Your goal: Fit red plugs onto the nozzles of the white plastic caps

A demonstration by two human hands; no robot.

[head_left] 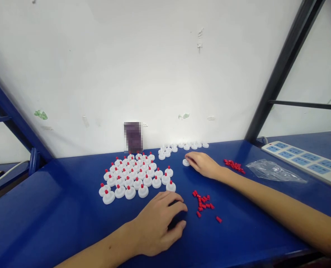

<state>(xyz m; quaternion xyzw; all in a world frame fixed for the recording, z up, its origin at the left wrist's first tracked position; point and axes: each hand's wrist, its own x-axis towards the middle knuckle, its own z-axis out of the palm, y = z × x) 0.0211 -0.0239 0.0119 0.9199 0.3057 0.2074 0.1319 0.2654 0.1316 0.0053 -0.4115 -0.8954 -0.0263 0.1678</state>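
Reaching over the blue bench with the right hand, bent at the wrist, narrow at the fingertips, and holding with them a plain white cap. Too small to tell whether lifted or resting on the bench. Nearer, holding the left hand low and open, with fingers curved and thumb well apart, between the red-topped white caps and a loose scatter of small red pieces.

Set upright in a dense cluster beyond and to the left of that hand — the red-topped white caps, with the closest one partly behind the fingers. Along the far edge, near the wall, in an uneven row: more plain caps. Leaning against the wall behind the cluster, too blurred to name: a dark purple rectangle.

Beyond the right forearm, in a heap: further red pieces, just beside a clear plastic bag. Farther right, laid at a slant on the bench: a white power strip with blue socket panels
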